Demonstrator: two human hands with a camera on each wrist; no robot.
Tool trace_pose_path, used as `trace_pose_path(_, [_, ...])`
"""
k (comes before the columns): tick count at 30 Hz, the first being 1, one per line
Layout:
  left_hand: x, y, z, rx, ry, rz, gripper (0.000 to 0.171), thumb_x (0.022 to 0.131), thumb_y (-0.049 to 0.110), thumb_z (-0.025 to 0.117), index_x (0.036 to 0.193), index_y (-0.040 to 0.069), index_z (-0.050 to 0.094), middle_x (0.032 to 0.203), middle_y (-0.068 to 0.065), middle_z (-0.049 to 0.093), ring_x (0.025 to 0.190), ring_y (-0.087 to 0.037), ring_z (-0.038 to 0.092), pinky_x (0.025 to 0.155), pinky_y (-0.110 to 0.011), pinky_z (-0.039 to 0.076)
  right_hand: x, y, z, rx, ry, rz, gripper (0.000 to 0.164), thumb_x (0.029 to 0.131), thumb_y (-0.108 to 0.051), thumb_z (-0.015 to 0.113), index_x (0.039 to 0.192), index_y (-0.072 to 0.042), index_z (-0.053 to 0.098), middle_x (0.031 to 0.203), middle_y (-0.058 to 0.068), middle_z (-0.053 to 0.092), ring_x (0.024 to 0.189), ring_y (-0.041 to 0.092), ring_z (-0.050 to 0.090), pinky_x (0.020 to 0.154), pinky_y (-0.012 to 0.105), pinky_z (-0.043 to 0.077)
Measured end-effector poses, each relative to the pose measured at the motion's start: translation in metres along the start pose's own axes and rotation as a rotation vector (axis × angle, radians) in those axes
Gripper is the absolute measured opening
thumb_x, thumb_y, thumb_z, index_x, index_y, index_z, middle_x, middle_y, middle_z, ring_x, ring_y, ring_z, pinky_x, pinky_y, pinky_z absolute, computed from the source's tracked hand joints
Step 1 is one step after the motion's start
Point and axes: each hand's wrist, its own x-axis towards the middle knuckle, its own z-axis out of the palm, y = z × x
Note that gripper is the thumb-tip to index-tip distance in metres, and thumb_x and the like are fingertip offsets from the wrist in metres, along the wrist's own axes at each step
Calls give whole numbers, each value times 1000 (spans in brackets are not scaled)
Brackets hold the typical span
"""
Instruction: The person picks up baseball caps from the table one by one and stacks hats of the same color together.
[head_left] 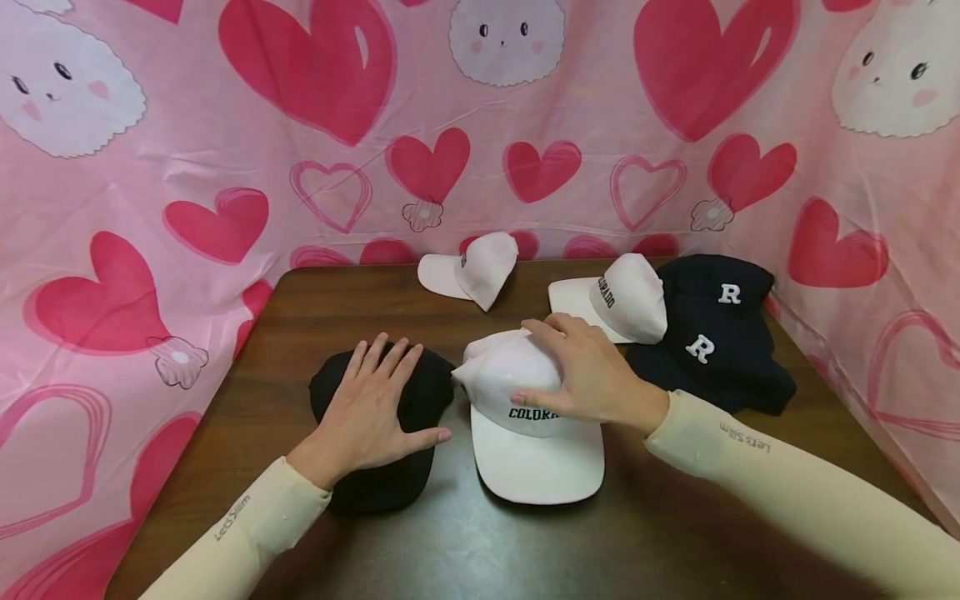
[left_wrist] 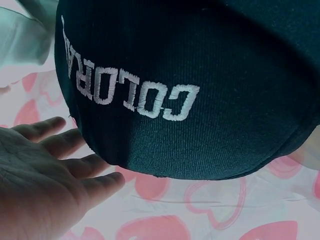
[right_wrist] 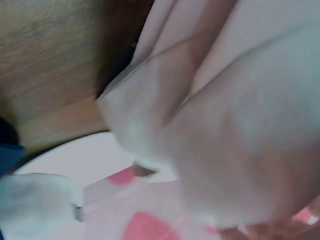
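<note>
A black cap (head_left: 431, 387) lies on the table under my left hand (head_left: 367, 408), its bill toward me. The fingers are spread and straight over the crown. In the left wrist view, pale letters cross the cap's dark front (left_wrist: 210, 135), and the left hand (left_wrist: 45, 175) lies beside its edge. To the right, my right hand (head_left: 588, 371) holds the crown of a white cap (head_left: 502, 379), with the thumb across the COLORADO lettering and the fingers over the top. Blurred and close, the creased white crown (right_wrist: 235, 135) fills much of the right wrist view.
Another white cap (head_left: 491, 267) sits at the back middle of the wooden table (head_left: 352, 296). Farther right stands a white COLORADO cap (head_left: 637, 300) against overlapping dark caps (head_left: 731, 350) marked R. A pink heart-patterned cloth (head_left: 480, 108) hangs behind and at both sides.
</note>
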Motion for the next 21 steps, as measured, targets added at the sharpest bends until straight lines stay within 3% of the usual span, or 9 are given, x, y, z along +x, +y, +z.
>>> trace_pose_path(4, [0, 0, 0, 2, 4, 0, 120, 75, 95, 45, 159, 10, 37, 160, -18, 39, 152, -42, 21, 124, -59, 7, -7, -16, 11, -96, 44, -93, 69, 90, -52, 71, 145, -14, 54, 129, 21, 55, 117, 41, 55, 95, 62, 46])
trace_pose_path(6, [-1, -1, 0, 4, 6, 0, 120, 75, 95, 45, 159, 9, 38, 160, -18, 39, 152, -43, 22, 124, -59, 7, -9, -20, 16, -134, 38, -85, 60, 96, -46, 67, 146, -16, 54, 133, 25, 54, 122, 46, 53, 100, 67, 42])
trace_pose_path(8, [-1, 0, 0, 5, 9, 1, 120, 75, 95, 45, 158, 9, 38, 160, -18, 40, 152, -43, 22, 124, -59, 7, -10, -23, 21, -162, 13, -56, 63, 96, -51, 64, 148, -17, 52, 138, 26, 51, 127, 48, 50, 104, 71, 37])
trace_pose_path(10, [-2, -1, 0, 6, 9, 1, 120, 75, 95, 46, 158, 9, 38, 160, -18, 39, 152, -43, 22, 124, -59, 7, -9, -22, 25, -173, -19, -24, 77, 91, -65, 63, 151, -18, 49, 140, 24, 50, 129, 48, 49, 105, 71, 36])
trace_pose_path(14, [-3, -1, -1, 0, 6, 0, 120, 75, 94, 48, 159, 9, 37, 160, -18, 39, 153, -43, 21, 125, -59, 6, -5, -14, 33, -130, -78, 13, 110, 71, -84, 70, 155, -19, 44, 139, 18, 49, 125, 41, 50, 104, 63, 39])
trace_pose_path(21, [-3, -1, 0, -3, 20, 6, 120, 75, 94, 49, 159, 9, 37, 159, -19, 40, 153, -43, 21, 124, -59, 7, -1, -5, 47, -99, -62, 11, 112, 66, -79, 79, 154, -21, 44, 138, 18, 48, 124, 40, 49, 103, 61, 39])
